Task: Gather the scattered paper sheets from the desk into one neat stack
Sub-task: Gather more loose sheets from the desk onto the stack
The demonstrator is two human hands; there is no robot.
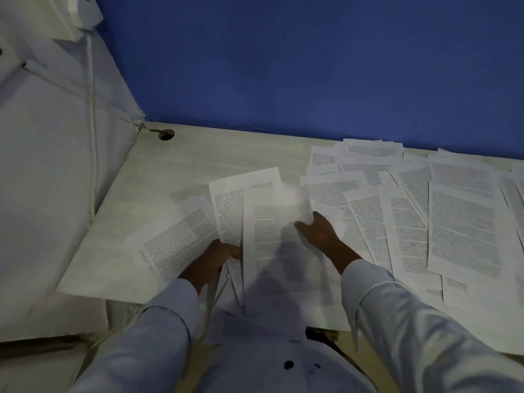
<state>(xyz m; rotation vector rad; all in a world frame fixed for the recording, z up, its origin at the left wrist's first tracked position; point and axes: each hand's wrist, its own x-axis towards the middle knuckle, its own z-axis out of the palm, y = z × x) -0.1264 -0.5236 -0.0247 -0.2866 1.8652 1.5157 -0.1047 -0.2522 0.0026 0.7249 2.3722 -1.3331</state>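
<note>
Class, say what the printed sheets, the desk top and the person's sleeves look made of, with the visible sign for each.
Printed sheets: thin matt white paper; they bend and overlap. Desk top: probably pale wood-grain laminate; faint streaks. Sleeves: light woven cloth, probably; soft folds, stitched cuffs.

The desk (198, 157) had a pale, wood-grained top with a round cable hole (166, 134) near its far left corner. Printed sheets (467, 222) lay scattered across its right half, overlapping at many angles. They reached from the back edge to the front edge.
</note>
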